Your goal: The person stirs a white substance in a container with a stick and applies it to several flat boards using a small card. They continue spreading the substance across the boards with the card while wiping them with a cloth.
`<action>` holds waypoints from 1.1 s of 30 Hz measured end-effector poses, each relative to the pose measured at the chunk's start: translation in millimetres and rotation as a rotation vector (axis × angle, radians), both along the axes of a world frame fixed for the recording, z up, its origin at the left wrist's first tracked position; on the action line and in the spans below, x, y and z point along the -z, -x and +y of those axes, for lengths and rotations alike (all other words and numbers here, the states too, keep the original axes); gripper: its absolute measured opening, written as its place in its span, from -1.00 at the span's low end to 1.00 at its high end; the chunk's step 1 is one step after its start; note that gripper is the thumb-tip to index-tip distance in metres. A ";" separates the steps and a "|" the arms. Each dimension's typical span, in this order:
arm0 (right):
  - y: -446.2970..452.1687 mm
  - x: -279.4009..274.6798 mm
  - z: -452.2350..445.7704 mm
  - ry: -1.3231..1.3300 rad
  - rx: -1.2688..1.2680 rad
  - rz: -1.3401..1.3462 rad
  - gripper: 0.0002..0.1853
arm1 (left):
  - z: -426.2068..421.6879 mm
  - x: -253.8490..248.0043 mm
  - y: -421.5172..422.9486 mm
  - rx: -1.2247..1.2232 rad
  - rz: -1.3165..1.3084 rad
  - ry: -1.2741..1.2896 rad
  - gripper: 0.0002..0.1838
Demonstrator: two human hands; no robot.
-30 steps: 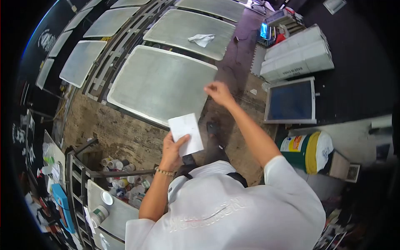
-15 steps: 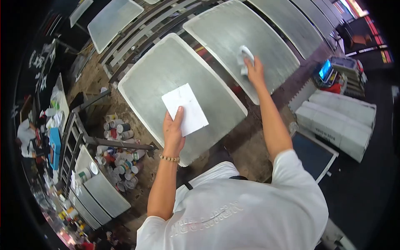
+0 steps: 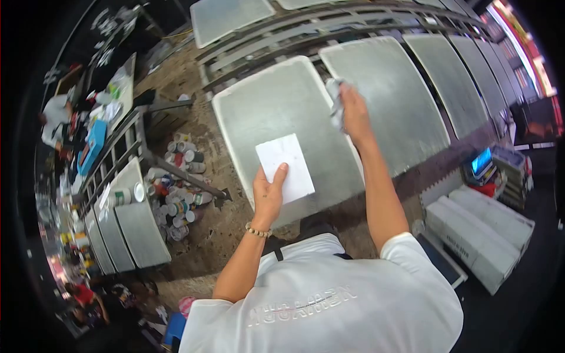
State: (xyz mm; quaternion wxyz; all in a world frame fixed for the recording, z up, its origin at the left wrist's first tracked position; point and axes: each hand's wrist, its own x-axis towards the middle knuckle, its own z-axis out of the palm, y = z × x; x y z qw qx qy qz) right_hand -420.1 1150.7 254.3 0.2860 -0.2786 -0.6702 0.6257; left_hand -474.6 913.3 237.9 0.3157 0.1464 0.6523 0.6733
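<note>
My left hand (image 3: pixel 269 199) grips a white rectangular sheet (image 3: pixel 292 157), possibly a small stack, with the thumb on top. The sheet is above a pale grey-green panel (image 3: pixel 265 106) with rounded corners and a whitish rim. My right hand (image 3: pixel 356 115) is closed on a crumpled whitish-grey cloth (image 3: pixel 336 106). The cloth hangs over the seam between that panel and a similar panel (image 3: pixel 388 76) to its right. Whether it touches either surface I cannot tell.
More panels (image 3: pixel 453 88) continue to the right along a slatted metal frame (image 3: pixel 253 53). Paint-like tubs (image 3: pixel 179 209) crowd the floor at left. Long white boxes (image 3: pixel 471 235) and a lit phone-like screen (image 3: pixel 481 162) are at right. A person (image 3: pixel 56 117) is at far left.
The camera view has turned, shifting the panels rightward. My right hand has brought the cloth from over the right panel to the seam. My left hand still holds the white sheet.
</note>
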 end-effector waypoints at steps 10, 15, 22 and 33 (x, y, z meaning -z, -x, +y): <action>9.1 16.2 -218.9 -0.590 -0.752 -0.327 -0.81 | -154.3 -9.4 36.6 -0.557 0.242 -0.149 -0.79; 62.6 27.6 -342.3 -0.336 -0.589 -0.085 -0.70 | -281.5 -2.8 22.5 -0.452 0.326 -0.002 -0.66; 95.1 16.7 -554.7 -0.462 -1.052 0.050 -0.65 | -487.3 -16.9 10.4 -0.858 0.443 -0.159 -0.71; 125.1 32.0 -833.2 -0.178 -1.351 0.157 -0.72 | -712.8 16.5 -8.4 -1.369 0.202 -0.278 -0.76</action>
